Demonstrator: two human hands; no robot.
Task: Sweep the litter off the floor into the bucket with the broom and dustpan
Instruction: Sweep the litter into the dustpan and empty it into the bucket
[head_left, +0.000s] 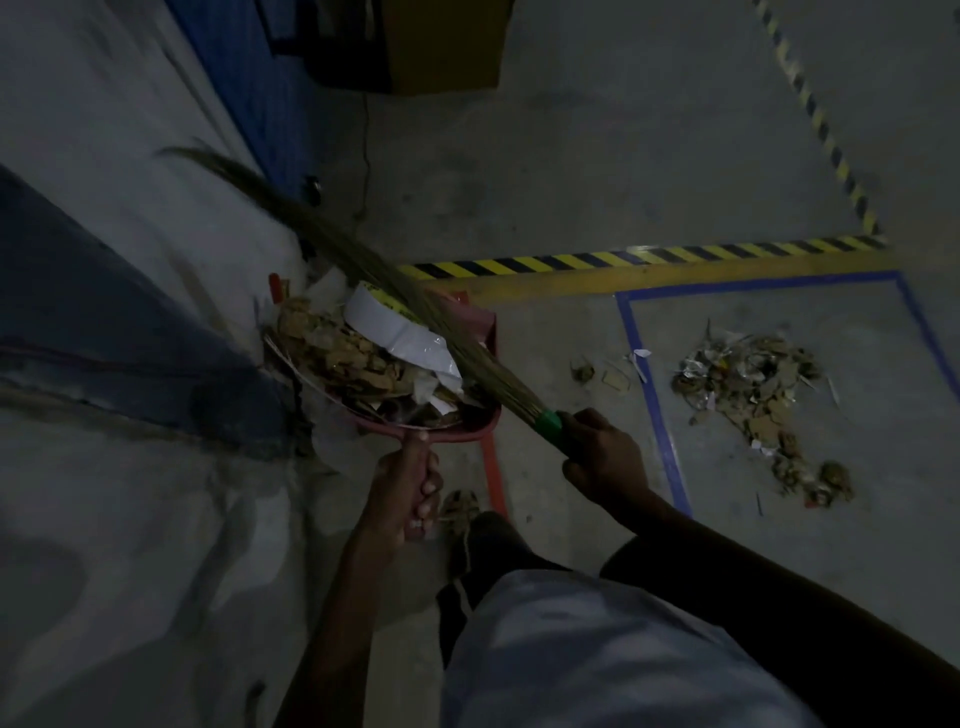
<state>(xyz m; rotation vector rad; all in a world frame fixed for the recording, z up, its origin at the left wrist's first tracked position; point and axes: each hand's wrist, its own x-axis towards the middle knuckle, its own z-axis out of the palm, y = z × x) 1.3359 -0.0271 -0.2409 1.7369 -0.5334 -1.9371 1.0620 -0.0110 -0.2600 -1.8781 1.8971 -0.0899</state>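
Left grip (410, 486): fingers are being kept wrapped round the handle of the red dustpan (470, 423), which is being held off the floor, loaded. Right grip (605, 457): clamped on the green collar of the broom (363, 270), the bristle end being laid across the dustpan's load and out beyond it toward the wall.

Step in hand, as judged: a full pan is being carried or tipped for emptying, the broom being used to pin the load. Carried litter (343, 353), brown scraps and a curled white sheet, is being heaped above the pan's rim. The bucket cannot be made out for certain; a red edge (478, 322) behind the dustpan may be part of it.

Next move, as judged: the pan is to be brought over the bucket's mouth and tilted, with the broom raking the heap forward; loose pieces at the rim are likely to be spilled if it is tilted fast.

Room: left of the dustpan the wall (130, 234) is close, so bristle swing is being limited there. Right of the dustpan, open floor (571, 182) is available. A second pile (753, 384) is lying well apart to the dustpan's right, inside a blue taped outline (654, 395), not yet swept. Hazard-striped tape (623, 260) is running beyond the dustpan.
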